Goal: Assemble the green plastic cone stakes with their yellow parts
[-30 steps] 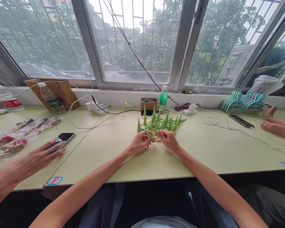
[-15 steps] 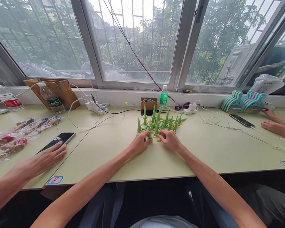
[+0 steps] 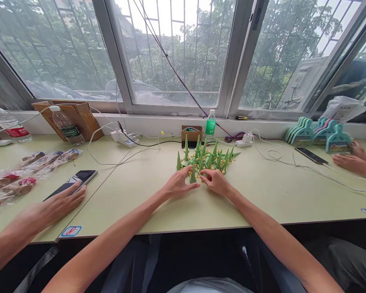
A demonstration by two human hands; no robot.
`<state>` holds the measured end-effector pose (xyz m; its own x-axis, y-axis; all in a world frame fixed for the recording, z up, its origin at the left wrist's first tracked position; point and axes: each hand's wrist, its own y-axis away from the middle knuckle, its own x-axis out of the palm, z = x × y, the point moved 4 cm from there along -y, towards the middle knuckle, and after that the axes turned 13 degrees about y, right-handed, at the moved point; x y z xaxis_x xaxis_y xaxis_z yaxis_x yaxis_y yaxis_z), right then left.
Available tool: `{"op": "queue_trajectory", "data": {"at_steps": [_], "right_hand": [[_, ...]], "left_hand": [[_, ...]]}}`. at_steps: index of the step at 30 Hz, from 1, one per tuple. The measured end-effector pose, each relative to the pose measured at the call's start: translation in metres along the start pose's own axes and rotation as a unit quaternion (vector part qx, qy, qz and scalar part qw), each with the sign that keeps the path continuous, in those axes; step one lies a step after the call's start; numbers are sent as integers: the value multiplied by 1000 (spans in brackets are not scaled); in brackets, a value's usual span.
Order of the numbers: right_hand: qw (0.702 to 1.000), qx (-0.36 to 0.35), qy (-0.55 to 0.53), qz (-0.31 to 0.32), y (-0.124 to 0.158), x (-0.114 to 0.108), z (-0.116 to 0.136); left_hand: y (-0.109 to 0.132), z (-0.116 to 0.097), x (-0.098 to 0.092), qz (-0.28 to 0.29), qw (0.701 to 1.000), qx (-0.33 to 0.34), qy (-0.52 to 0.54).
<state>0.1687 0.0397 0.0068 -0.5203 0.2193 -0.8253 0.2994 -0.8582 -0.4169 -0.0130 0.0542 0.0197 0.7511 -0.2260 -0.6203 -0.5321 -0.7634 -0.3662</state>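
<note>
Green cone-shaped plastic pieces (image 3: 215, 152) with small yellow parts at their bases stand clustered on the table in front of me. One green cone (image 3: 193, 175) stands upright at the near left of the cluster. My left hand (image 3: 179, 183) is beside it, open, with the thumb stretched out in front and the fingers behind. Close to the near edge of the cluster, my right hand (image 3: 216, 181) has thumb and forefinger pinched together. Whatever lies between those fingertips is too small to make out, though yellow bits show near them.
Behind the cluster are a small cardboard box (image 3: 191, 133) and a green-labelled bottle (image 3: 210, 124). At left, another person's hand (image 3: 62, 203) rests on a phone (image 3: 75, 183). At right, another person's hands (image 3: 350, 160) are by teal handled plastic pieces (image 3: 338, 140). White cables (image 3: 277, 156) cross the table.
My left thumb and fingers have spread apart around the near cone. My right hand has shifted slightly left. At right, a teal piece now stands forward, near the other person's hands.
</note>
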Motion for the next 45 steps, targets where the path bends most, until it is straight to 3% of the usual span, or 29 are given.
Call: {"op": "queue_trajectory", "data": {"at_steps": [15, 24, 45], "right_hand": [[1000, -6, -18, 24, -1, 1, 3], [1000, -3, -4, 20, 0, 1, 0], [999, -2, -23, 25, -1, 1, 1]], "left_hand": [[-2, -2, -8, -19, 998, -25, -51], [0, 15, 0, -24, 997, -12, -76], [-3, 14, 3, -13, 996, 15, -89]]}}
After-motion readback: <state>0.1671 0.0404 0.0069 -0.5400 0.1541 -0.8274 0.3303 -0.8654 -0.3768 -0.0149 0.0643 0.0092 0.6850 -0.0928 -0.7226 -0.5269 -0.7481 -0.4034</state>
